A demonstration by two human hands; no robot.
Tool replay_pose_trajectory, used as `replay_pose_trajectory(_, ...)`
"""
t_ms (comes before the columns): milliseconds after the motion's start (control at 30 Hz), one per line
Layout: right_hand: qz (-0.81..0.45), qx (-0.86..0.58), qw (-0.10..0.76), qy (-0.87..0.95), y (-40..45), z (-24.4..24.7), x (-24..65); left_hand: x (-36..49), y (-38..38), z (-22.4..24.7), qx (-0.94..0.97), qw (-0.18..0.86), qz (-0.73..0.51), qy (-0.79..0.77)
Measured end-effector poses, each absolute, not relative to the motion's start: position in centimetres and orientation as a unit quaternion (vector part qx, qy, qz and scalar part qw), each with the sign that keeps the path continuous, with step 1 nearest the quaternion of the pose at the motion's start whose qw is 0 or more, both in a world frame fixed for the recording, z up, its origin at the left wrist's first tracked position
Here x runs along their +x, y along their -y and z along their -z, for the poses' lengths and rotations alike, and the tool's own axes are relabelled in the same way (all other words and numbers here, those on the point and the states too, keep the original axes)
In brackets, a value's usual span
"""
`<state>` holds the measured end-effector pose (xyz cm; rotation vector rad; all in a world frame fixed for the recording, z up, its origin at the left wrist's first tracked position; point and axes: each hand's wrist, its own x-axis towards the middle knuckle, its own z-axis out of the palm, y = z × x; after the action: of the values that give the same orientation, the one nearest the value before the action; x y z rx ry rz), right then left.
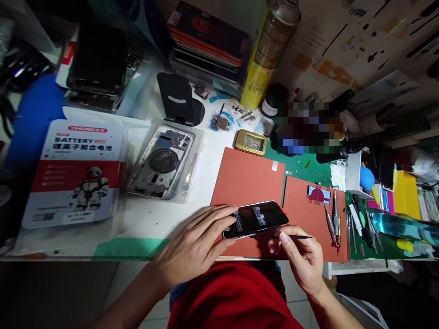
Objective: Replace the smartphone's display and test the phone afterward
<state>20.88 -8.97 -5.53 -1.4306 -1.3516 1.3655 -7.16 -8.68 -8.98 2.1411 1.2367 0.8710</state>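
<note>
A smartphone (259, 217) lies slightly tilted on the red-brown mat (247, 178), its dark screen up with some white print on it. My left hand (202, 237) grips its left end, the fingers over the upper edge and the thumb along the near edge. Between the thumb and fingers of my right hand (303, 256) is a slim black spudger (300, 237). Its tip points left, along the phone's near long edge; whether it touches the phone I cannot tell.
Left of the mat, an opened phone housing (163, 160) sits in a clear tray beside a battery pack (77, 173). Behind are a black stand (176, 98), a small gold tin (251, 142) and a spray can (270, 50). Screwdrivers (336, 219) lie at right.
</note>
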Motion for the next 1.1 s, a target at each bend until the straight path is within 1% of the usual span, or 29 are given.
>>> replay_pose_trajectory(167,-0.534,-0.558,0.370,0.516,9.2,5.4,21.0,-7.3,9.1,9.5,0.773,0.287,-0.323,-0.463)
replay_pose_trajectory(433,-0.538,-0.560,0.364,0.515,9.8,5.9,21.9,-7.3,9.0,8.9,0.754,0.321,-0.321,-0.475)
replay_pose_trajectory(667,-0.541,-0.562,0.373,0.503,9.7,6.0,21.7,-7.4,8.9,9.0,0.754,0.313,-0.319,-0.481)
replay_pose_trajectory(800,-0.545,-0.580,0.377,0.474,9.7,6.2,21.7,-7.3,8.2,8.9,0.771,0.279,-0.306,-0.483)
replay_pose_trajectory(933,-0.526,-0.607,0.408,0.435,9.1,6.3,21.6,-6.8,7.4,8.8,0.782,0.240,-0.319,-0.479)
replay_pose_trajectory(1100,-0.554,-0.575,0.479,0.365,7.3,6.1,21.8,-6.3,7.0,9.0,0.776,0.231,-0.337,-0.480)
